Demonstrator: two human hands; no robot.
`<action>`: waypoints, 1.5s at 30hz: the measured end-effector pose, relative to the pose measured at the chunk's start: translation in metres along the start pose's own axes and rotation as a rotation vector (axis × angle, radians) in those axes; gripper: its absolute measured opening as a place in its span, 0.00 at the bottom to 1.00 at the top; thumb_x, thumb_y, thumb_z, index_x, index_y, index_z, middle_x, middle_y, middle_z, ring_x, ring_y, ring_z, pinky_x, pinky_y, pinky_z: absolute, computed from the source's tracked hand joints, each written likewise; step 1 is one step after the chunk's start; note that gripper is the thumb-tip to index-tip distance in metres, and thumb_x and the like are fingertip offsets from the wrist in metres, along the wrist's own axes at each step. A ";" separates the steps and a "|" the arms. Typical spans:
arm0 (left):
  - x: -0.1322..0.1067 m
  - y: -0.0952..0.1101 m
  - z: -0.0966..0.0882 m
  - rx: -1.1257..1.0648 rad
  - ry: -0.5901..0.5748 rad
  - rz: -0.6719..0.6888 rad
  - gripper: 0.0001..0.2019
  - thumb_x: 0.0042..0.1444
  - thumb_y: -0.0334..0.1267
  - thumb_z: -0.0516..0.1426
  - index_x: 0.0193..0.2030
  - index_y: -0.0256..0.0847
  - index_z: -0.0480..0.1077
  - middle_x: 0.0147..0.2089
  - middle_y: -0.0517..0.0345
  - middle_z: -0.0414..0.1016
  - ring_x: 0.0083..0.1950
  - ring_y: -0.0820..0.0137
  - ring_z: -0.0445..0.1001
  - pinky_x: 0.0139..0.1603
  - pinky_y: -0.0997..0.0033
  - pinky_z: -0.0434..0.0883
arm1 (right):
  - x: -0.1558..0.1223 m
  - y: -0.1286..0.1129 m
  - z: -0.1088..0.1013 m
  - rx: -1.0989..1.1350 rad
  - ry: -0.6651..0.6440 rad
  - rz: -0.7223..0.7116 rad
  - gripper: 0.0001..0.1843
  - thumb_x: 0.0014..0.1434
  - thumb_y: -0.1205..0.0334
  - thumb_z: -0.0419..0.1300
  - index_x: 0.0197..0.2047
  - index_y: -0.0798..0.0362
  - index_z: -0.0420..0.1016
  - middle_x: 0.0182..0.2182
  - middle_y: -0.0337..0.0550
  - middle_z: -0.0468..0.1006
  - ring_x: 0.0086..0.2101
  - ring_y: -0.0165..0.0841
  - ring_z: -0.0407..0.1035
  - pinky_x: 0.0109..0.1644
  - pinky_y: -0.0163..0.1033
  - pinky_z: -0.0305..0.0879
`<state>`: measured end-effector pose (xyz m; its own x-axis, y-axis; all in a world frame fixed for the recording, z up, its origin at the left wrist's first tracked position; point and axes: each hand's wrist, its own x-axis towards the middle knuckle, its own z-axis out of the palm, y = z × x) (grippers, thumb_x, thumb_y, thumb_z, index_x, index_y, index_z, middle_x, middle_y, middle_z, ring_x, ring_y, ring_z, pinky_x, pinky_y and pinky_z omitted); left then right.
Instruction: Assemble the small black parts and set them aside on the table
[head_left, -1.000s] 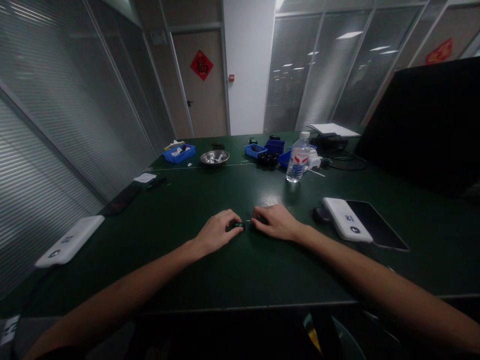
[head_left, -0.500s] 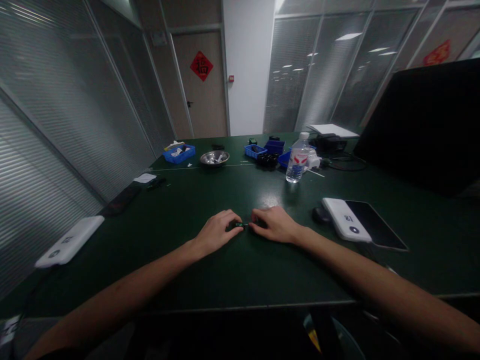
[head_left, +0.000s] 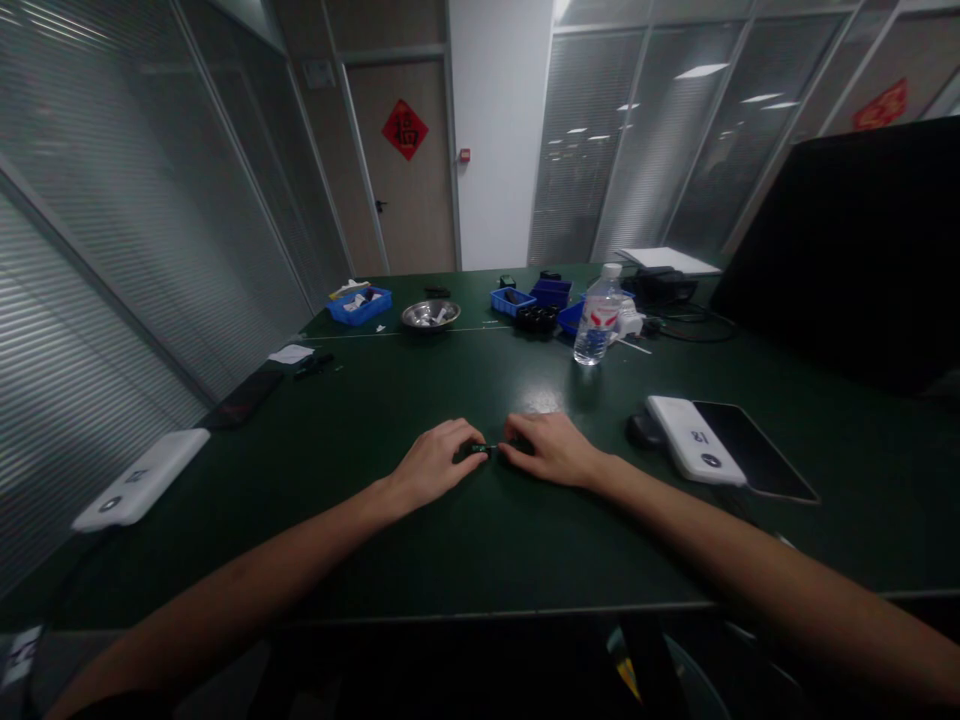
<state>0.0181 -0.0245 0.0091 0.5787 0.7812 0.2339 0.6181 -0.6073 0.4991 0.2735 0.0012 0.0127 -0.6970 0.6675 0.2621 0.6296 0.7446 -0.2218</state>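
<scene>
Over the dark green tabletop (head_left: 450, 560), in the head view, we bring our hands closer together than they are a second ago: our right fingertips now sit slightly lower and further left, and the gap between the hands is narrower. Against half a second ago, we see hardly any change.

Our left hand (head_left: 431, 462) pinches a small black-and-green block (head_left: 481, 450) between thumb and fingers, one end showing toward the right. Our right hand (head_left: 551, 446) has thumb and fingertips closed around a thin pale rod (head_left: 493, 447), which points left at the block's exposed end; the blur leaves us unable to tell whether the tip is inside. Both hands rest low, near the middle of the tabletop.

Beyond them we see a shiny round metal bowl (head_left: 430, 325) and a clear plastic water bottle (head_left: 597, 318); to the right, a white rectangular device (head_left: 696, 440) lies just beside a black rounded mouse (head_left: 643, 430).
</scene>
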 end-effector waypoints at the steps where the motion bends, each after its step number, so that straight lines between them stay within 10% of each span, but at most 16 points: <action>1: 0.000 0.000 0.000 0.001 0.001 0.002 0.10 0.68 0.42 0.57 0.51 0.42 0.72 0.48 0.56 0.73 0.48 0.65 0.72 0.46 0.66 0.69 | 0.000 0.000 0.000 0.004 0.001 0.000 0.13 0.69 0.51 0.56 0.44 0.52 0.70 0.35 0.42 0.78 0.32 0.33 0.69 0.35 0.37 0.55; 45: -0.001 0.004 -0.004 -0.046 -0.065 0.076 0.12 0.69 0.43 0.56 0.54 0.42 0.74 0.46 0.55 0.74 0.43 0.68 0.72 0.44 0.68 0.69 | -0.003 -0.013 -0.003 0.103 -0.014 -0.048 0.10 0.71 0.55 0.54 0.44 0.52 0.71 0.37 0.41 0.77 0.32 0.31 0.69 0.37 0.36 0.57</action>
<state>0.0179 -0.0267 0.0144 0.6572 0.7213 0.2187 0.5472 -0.6561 0.5197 0.2682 -0.0106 0.0175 -0.7307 0.6306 0.2616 0.5573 0.7723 -0.3050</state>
